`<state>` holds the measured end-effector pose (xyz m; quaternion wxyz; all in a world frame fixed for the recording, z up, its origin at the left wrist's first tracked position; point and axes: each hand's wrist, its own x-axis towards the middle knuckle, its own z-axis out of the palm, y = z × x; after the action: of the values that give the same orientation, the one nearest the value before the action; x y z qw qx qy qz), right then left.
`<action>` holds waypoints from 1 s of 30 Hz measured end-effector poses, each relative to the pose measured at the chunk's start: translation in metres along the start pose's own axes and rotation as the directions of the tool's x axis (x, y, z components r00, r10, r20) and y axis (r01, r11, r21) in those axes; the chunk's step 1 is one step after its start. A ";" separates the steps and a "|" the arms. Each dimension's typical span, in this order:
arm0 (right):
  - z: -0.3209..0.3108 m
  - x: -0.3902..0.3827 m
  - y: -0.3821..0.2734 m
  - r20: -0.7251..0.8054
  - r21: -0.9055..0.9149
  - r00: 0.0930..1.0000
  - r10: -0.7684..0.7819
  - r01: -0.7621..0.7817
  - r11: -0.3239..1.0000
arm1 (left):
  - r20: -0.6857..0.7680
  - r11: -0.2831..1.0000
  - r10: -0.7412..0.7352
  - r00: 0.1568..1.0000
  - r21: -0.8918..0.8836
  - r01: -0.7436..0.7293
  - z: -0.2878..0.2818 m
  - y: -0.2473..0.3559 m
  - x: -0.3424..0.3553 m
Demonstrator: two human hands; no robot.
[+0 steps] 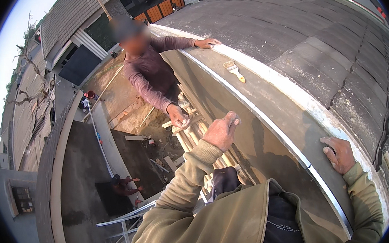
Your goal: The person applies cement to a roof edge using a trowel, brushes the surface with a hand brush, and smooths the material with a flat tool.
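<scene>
My left hand (223,131) is raised in front of me, its fingers curled closed; whatever they may hold is hidden. My right hand (339,154) rests on the grey cement ledge (280,97), fingers loosely bent and a little apart, with nothing seen in them. A long pale metal straightedge (269,126) runs along the ledge's outer edge, left of my right hand. Farther along the ledge lies a paintbrush (234,72) with a yellow-tipped handle. A co-worker (148,70) faces me, one hand (207,43) on the ledge, the other hand (178,116) closed near my left hand.
Dark roof tiles (309,60) slope up beyond the ledge's white border. Below the smooth plastered wall (261,148) stand bamboo scaffold poles (195,133). Far down, another person (125,185) is near a metal frame (125,225). The drop to the ground is deep.
</scene>
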<state>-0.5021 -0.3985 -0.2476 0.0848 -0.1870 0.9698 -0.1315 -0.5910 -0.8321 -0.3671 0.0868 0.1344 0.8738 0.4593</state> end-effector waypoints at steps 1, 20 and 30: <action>0.001 -0.002 -0.001 0.000 0.006 1.000 0.000 0.000 1.000 | 0.089 0.985 0.089 0.992 -0.157 -0.074 0.012 0.004 -0.004; 0.001 0.015 0.013 0.133 0.672 0.951 0.278 -0.293 0.681 | 0.695 0.368 0.342 0.633 -0.719 0.590 0.114 0.149 0.053; -0.024 -0.005 -0.061 -0.127 0.948 0.557 0.821 -0.174 0.265 | 0.722 0.380 0.411 0.557 -0.691 0.615 0.168 0.155 0.067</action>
<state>-0.4825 -0.4456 -0.2069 -0.1133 0.2808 0.7304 -0.6122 -0.5836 -0.5957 -0.3355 0.5742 0.1934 0.3179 0.7293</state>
